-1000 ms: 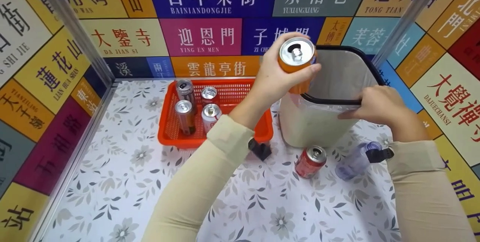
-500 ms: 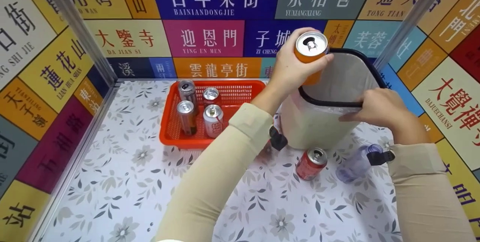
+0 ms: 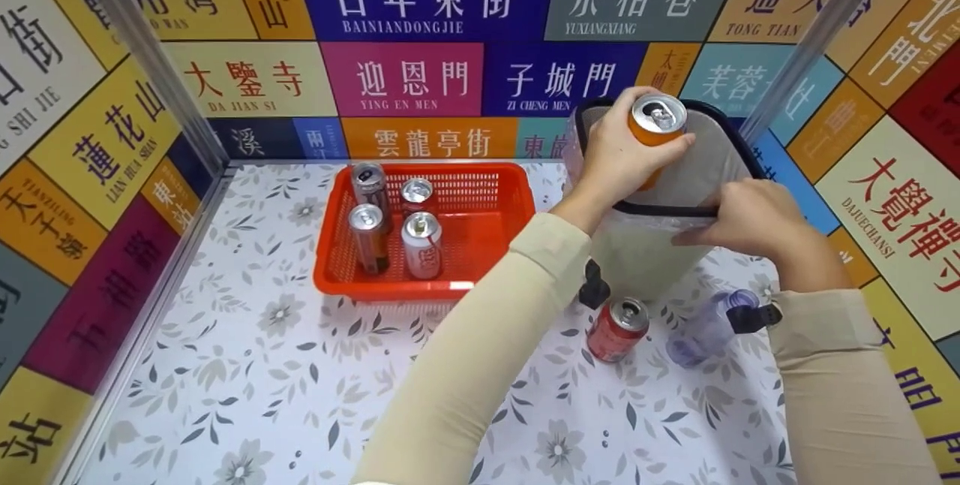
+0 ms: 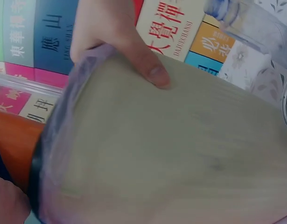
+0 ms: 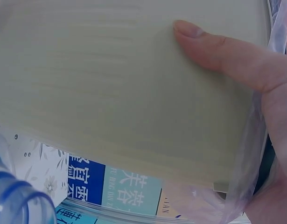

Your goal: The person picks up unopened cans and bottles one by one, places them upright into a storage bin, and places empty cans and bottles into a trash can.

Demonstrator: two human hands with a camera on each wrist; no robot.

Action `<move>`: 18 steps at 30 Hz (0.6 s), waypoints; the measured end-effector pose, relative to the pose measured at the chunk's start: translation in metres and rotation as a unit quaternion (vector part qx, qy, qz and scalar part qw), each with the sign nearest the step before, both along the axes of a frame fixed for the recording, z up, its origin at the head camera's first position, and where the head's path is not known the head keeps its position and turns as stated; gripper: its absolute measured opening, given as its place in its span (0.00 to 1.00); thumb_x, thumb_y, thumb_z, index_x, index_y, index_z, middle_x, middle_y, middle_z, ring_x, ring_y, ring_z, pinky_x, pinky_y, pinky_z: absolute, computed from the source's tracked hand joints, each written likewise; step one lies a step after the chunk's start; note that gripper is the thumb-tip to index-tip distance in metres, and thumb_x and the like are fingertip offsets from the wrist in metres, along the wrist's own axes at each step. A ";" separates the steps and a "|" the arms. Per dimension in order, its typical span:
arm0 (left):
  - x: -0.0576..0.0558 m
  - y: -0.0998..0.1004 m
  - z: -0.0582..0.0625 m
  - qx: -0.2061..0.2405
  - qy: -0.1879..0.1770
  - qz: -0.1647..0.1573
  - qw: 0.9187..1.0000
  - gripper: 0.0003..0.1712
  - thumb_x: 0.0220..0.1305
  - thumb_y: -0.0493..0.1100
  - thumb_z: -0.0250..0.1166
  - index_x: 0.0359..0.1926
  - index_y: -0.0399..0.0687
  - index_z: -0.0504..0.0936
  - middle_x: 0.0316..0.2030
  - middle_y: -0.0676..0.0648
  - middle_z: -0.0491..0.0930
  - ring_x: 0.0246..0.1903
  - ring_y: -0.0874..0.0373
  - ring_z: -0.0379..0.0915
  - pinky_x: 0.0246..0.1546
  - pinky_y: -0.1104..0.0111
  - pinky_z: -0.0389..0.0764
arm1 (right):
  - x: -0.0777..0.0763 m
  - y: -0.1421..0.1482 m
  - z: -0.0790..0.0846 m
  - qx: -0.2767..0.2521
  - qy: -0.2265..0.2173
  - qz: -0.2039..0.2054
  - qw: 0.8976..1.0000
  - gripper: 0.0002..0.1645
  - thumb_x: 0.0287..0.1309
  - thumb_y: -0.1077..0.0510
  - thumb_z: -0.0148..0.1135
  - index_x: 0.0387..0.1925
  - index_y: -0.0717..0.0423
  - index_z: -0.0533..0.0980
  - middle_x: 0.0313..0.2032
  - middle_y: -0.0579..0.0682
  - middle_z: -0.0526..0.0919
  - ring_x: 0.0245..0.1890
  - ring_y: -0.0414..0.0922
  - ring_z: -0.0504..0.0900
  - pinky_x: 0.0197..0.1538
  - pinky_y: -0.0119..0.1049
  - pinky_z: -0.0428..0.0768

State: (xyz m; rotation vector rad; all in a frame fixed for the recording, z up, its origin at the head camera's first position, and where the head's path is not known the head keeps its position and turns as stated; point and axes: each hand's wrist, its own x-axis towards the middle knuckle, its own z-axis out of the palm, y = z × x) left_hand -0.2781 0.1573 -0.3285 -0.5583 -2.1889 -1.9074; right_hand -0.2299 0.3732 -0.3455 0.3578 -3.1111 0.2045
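An orange drink can [image 3: 651,132] with its top popped is gripped upright by my left hand [image 3: 619,143]. That hand holds it over the mouth of a lined trash bin [image 3: 652,252], and the can's lower part dips behind the near rim. My right hand [image 3: 754,218] grips the bin's right rim, thumb pressed on the outer wall, as the right wrist view shows; the fingers inside are hidden. On the cloth before the bin stand a red can [image 3: 618,331] and, tilted in view, a clear purplish plastic bottle [image 3: 705,327].
A red plastic basket [image 3: 480,245] to the left of the bin holds several cans, among them a white-and-red can [image 3: 423,248]. Printed panels [image 3: 405,79] wall in the table at the back and both sides, joined by metal corner posts [image 3: 817,34].
My left hand has carried the orange can to the right, then lowered it, from the bin's left side to over its opening. My right hand stays on the rim.
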 end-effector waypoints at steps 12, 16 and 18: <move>-0.009 0.008 -0.006 -0.049 -0.003 0.012 0.999 0.36 0.56 0.50 0.84 0.62 0.54 0.77 0.51 0.57 0.83 0.47 0.69 0.78 0.48 0.80 0.77 | -0.001 0.001 0.000 0.012 0.016 0.007 1.000 0.27 0.48 0.33 0.82 0.29 0.53 0.89 0.22 0.45 0.85 0.25 0.49 0.77 0.31 0.49 0.72; -0.008 0.009 -0.008 -0.063 0.017 0.002 0.998 0.36 0.56 0.51 0.84 0.63 0.54 0.77 0.51 0.57 0.83 0.48 0.69 0.77 0.48 0.80 0.75 | -0.001 0.000 -0.001 0.009 0.015 0.006 1.000 0.28 0.47 0.34 0.83 0.30 0.54 0.89 0.23 0.46 0.86 0.26 0.50 0.78 0.33 0.52 0.74; -0.007 0.009 -0.008 -0.076 0.017 0.005 0.997 0.36 0.56 0.52 0.83 0.63 0.54 0.77 0.51 0.57 0.83 0.48 0.69 0.77 0.48 0.80 0.76 | -0.001 0.000 -0.001 0.007 0.015 0.006 1.000 0.28 0.47 0.34 0.83 0.30 0.55 0.89 0.24 0.47 0.86 0.26 0.50 0.78 0.34 0.53 0.74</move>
